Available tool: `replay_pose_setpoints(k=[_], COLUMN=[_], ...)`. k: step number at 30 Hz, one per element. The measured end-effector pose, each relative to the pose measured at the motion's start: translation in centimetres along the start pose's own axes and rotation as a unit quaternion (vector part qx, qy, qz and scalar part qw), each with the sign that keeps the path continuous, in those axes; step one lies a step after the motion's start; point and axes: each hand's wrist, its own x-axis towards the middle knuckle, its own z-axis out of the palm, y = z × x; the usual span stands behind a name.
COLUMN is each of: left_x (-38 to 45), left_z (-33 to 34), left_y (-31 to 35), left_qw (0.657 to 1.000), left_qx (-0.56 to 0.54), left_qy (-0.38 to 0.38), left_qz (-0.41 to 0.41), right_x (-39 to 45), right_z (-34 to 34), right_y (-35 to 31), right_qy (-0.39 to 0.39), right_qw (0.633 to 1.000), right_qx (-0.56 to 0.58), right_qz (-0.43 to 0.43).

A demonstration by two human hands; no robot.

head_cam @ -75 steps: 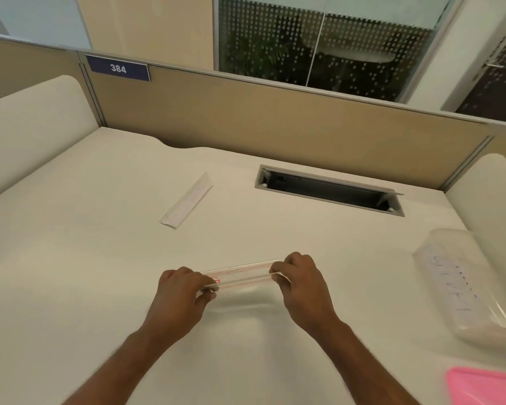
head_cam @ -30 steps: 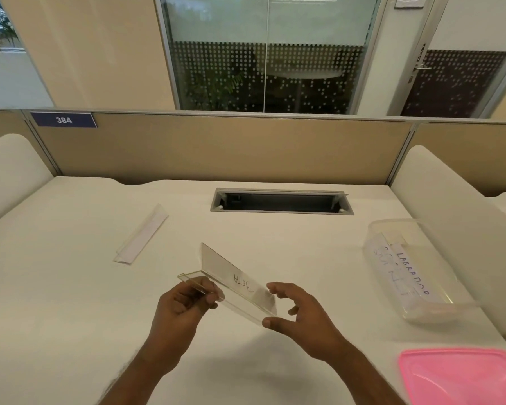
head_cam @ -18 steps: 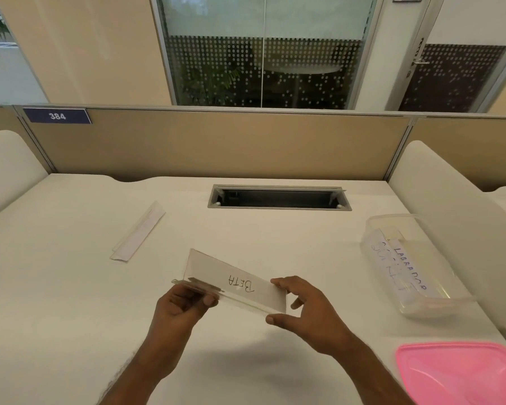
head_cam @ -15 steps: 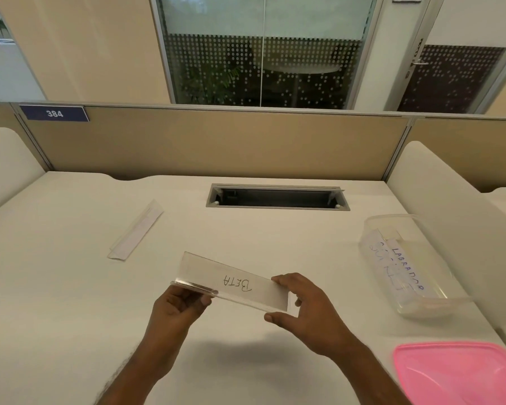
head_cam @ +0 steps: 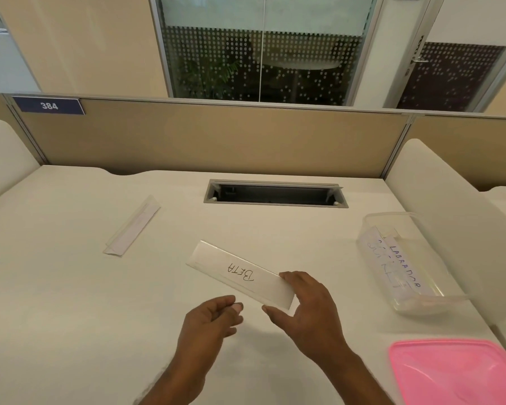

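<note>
A clear acrylic name holder with a white card reading "BETA" hangs tilted above the white desk. My right hand pinches its right end between thumb and fingers. Just below the holder's middle, my left hand is off it, fingers loosely curled and holding nothing. A second clear holder with a white card lies flat on the desk to the left.
A clear plastic box with handwritten cards inside stands at the right. Its pink lid lies at the near right corner. A cable slot is cut into the desk at the back, before a beige partition.
My left hand has let go of the holder's left end and dropped below it. My right hand alone now holds the holder, which has turned to show the card.
</note>
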Motion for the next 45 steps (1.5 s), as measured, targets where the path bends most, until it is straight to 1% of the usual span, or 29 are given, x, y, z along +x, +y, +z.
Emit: replay_pose_setpoints(k=[2, 5, 9, 13, 18, 20, 23, 26, 30, 33, 36, 38, 41, 45], left_x=[-0.4, -0.7, -0.5, -0.3, -0.2, -0.1, 0.4, 1.3, 2.4, 3.1, 3.7, 3.9, 4.2, 4.5], left_z=[0.8, 1.9, 2.5, 2.3, 3.0, 3.3, 3.7, 3.4, 2.1, 1.3, 0.8, 0.4, -0.2, -0.9], left_y=[0.4, 1.2, 1.6, 1.8, 2.5, 2.9, 3.2, 3.4, 3.5, 3.6, 3.7, 3.9, 4.3, 4.7], left_qw=[1.0, 1.0, 0.999, 0.995, 0.991, 0.992, 0.992, 0.992, 0.996, 0.998, 0.994, 0.985, 0.964, 0.942], left_qx=[-0.01, -0.022, -0.034, -0.07, -0.108, -0.108, -0.103, -0.1, -0.059, -0.012, 0.064, 0.128, 0.218, 0.283], left_qy=[0.005, -0.008, 0.002, -0.006, -0.027, -0.007, 0.041, 0.063, 0.06, 0.058, 0.073, 0.08, 0.079, 0.073], left_qz=[-0.004, -0.007, -0.028, -0.064, -0.077, -0.07, -0.064, -0.052, -0.019, 0.004, 0.048, 0.083, 0.127, 0.163], right_x=[-0.3, -0.9, -0.8, -0.2, -0.4, -0.7, -0.8, -1.0, -1.3, -1.3, -0.8, -0.5, 0.2, 1.4], right_z=[0.6, 1.4, 1.5, 0.8, 1.5, 1.9, 2.3, 2.4, 2.0, 1.6, 1.3, 1.0, 0.3, -1.3], right_y=[-0.5, -1.0, -0.8, -0.5, -1.0, -1.5, -2.2, -2.5, -1.9, -1.2, -0.4, 0.2, 0.9, 1.2], right_qy=[0.02, 0.038, 0.03, 0.01, 0.026, 0.036, 0.044, 0.023, -0.031, -0.047, -0.011, 0.019, 0.046, 0.069], right_qw=[1.0, 0.999, 0.999, 0.999, 0.997, 0.996, 0.992, 0.989, 0.987, 0.981, 0.976, 0.974, 0.973, 0.975], right_qx=[0.001, 0.017, 0.037, 0.024, 0.036, 0.048, 0.058, 0.065, 0.108, 0.173, 0.216, 0.225, 0.225, 0.21], right_qz=[-0.004, -0.011, -0.005, -0.044, -0.065, -0.068, -0.1, -0.128, -0.114, -0.072, -0.008, 0.017, 0.028, 0.025])
